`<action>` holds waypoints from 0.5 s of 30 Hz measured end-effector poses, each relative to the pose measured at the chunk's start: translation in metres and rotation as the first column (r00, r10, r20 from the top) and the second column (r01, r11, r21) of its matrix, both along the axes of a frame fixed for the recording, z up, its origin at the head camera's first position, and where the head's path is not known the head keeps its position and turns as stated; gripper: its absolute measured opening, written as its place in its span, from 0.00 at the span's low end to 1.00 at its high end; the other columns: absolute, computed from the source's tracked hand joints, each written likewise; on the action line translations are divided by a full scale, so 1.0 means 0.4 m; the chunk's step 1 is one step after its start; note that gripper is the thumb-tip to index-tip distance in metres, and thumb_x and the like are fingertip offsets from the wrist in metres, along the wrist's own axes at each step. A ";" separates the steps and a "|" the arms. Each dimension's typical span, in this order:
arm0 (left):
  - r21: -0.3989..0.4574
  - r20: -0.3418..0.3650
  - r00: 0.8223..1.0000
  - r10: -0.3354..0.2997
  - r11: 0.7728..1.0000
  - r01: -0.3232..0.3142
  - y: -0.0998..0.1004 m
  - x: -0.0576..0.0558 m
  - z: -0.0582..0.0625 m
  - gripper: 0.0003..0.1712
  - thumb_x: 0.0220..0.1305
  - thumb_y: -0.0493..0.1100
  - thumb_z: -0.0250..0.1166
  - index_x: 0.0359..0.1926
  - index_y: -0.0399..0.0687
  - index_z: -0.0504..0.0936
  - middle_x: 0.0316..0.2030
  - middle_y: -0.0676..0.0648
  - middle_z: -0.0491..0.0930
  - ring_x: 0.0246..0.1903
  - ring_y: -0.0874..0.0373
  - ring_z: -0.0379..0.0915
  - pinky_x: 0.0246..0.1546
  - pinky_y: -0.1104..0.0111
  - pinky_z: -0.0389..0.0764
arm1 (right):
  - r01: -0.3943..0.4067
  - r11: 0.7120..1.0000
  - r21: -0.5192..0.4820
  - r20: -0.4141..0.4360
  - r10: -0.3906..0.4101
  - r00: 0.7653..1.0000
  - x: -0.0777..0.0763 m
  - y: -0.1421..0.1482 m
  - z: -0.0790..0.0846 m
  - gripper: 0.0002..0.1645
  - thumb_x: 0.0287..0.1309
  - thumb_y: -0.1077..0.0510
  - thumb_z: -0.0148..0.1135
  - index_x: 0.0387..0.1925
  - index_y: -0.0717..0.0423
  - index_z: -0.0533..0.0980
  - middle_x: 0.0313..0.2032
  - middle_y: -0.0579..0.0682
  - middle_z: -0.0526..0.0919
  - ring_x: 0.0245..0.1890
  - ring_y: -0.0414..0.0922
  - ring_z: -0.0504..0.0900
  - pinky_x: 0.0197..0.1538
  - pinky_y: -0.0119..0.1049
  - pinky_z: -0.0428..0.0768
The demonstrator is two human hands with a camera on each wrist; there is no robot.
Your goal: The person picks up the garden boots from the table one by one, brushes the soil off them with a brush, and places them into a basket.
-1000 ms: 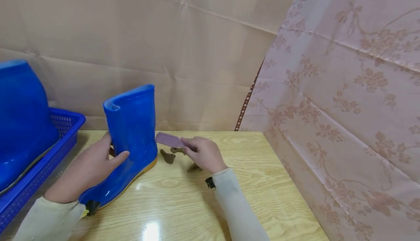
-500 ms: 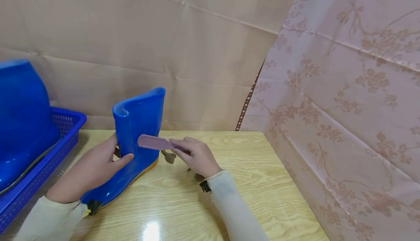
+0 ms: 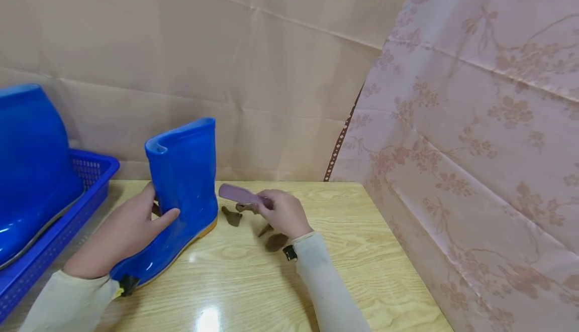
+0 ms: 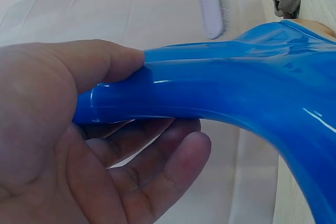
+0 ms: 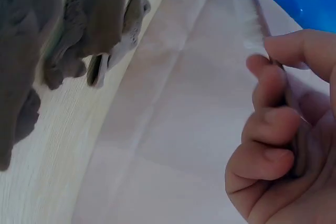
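A blue rubber boot stands upright on the wood-grain table, its toe towards me. My left hand grips the boot's shaft, thumb on one side and fingers on the other, as the left wrist view also has it. In my right hand is the handle of a purple brush; pale bristles show faintly in the right wrist view. The brush head is just right of the boot's shaft, apart from it. Several grey-brown, mud-like lumps lie near the boot's heel and below my right hand.
At the far left a second blue boot stands in a blue perforated basket. Beige cloth hangs behind the table, and a pink flowered cloth borders its right side.
The brush went left across the boot's shaft, then back right, off it. The boot leaned right half a second ago and has swung back left. My left hand keeps its grip.
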State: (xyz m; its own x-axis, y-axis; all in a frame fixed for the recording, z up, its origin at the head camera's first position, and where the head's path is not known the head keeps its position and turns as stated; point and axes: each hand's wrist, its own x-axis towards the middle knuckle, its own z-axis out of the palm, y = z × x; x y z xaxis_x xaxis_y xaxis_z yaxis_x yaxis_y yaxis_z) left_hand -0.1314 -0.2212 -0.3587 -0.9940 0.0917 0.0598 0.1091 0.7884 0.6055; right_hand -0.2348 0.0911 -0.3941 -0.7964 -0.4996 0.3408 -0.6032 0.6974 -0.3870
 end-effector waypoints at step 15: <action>0.005 0.001 1.000 0.016 1.000 -0.016 0.000 -0.007 0.001 0.51 0.74 0.56 0.64 0.80 0.35 0.46 0.57 0.24 0.77 0.46 0.34 0.82 0.42 0.37 0.85 | 0.039 0.952 -0.305 0.057 -0.022 0.998 0.024 0.020 0.017 0.16 0.78 0.44 0.54 0.39 0.51 0.72 0.20 0.43 0.68 0.16 0.36 0.63 0.20 0.30 0.64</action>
State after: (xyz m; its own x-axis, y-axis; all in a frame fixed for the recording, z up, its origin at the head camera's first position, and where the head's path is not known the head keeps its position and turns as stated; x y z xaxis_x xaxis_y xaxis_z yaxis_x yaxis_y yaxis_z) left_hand -0.1341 -0.2210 -0.3582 -0.9954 0.0752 0.0589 0.0955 0.7867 0.6098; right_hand -0.2252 0.0992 -0.3874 -0.8305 -0.3532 0.4308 -0.5566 0.5584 -0.6152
